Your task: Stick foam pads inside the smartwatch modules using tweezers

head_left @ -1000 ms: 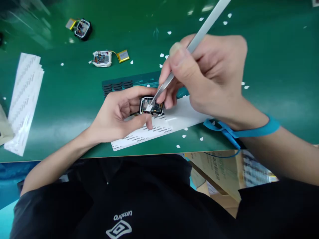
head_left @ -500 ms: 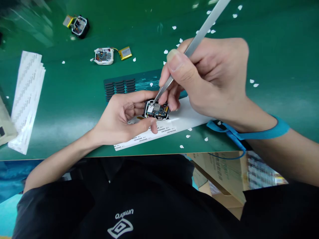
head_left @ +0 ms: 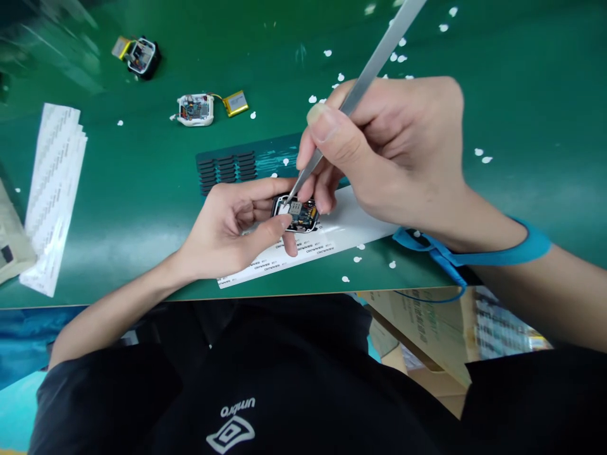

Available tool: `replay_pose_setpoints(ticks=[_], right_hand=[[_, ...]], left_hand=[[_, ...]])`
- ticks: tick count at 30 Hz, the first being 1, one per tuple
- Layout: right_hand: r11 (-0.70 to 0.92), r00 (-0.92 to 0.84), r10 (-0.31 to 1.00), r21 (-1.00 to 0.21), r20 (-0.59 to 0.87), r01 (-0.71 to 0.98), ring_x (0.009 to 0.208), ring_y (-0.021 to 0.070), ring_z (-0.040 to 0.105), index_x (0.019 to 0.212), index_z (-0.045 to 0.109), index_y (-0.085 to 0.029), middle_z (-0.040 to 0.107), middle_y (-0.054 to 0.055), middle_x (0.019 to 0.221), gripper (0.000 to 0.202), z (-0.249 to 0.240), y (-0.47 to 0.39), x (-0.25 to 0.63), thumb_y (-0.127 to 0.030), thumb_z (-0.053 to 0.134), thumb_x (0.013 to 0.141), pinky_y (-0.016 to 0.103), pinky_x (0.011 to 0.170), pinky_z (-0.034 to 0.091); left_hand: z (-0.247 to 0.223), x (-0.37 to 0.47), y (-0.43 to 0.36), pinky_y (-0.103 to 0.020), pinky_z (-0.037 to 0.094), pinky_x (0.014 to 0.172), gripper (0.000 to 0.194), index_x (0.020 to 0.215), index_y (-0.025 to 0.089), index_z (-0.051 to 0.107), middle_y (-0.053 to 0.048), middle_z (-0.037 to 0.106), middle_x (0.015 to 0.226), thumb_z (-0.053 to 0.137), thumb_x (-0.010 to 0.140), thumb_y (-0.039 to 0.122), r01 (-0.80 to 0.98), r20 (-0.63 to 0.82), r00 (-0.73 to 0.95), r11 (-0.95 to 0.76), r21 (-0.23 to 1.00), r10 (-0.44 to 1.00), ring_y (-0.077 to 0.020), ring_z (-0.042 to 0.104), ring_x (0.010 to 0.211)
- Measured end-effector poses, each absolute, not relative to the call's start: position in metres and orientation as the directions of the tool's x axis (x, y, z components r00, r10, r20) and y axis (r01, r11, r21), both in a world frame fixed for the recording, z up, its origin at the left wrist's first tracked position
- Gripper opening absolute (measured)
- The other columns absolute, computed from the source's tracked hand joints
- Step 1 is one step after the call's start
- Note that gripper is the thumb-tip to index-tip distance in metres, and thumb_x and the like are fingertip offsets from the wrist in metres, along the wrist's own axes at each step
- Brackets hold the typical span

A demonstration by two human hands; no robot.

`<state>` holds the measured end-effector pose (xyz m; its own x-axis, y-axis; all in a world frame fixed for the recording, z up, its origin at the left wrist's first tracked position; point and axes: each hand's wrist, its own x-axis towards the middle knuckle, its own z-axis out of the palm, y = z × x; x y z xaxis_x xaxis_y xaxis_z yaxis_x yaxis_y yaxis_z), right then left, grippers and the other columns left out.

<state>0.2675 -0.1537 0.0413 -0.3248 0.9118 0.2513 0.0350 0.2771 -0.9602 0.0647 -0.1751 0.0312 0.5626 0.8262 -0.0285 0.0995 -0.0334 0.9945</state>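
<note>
My left hand grips a small open device case with its circuit board showing, held just above a white label sheet. My right hand pinches long metal tweezers, whose tips rest on a small white pad at the case's left inner edge. My left thumb lies along the near side of the case. A blue wrist strap circles my right wrist.
On the green mat lie a dark sheet of black foam pads, a white open device with a yellow battery, a black device at the far left, and a stack of white strips. White paper dots are scattered about.
The tweezer tips have stayed on the white pad in the case while my left thumb slid up over the case's near edge. The view shifted slightly.
</note>
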Motion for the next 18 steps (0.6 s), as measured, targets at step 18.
replay_pose_setpoints(ticks=[18], right_hand=[[0.759, -0.551, 0.63, -0.586, 0.548, 0.285, 0.071, 0.01, 0.074, 0.084, 0.073, -0.023, 0.079, -0.004, 0.082, 0.03, 0.019, -0.12, 0.291, -0.035, 0.06, 0.108, 0.025, 0.064, 0.054]], left_hand=[[0.034, 0.052, -0.143, -0.03, 0.066, 0.07, 0.009, 0.102, 0.019, 0.071, 0.004, 0.077, 0.09, 0.071, 0.101, 0.029, -0.121, 0.308, 0.044, -0.301, 0.946, 0.95, -0.0172, 0.078, 0.091]])
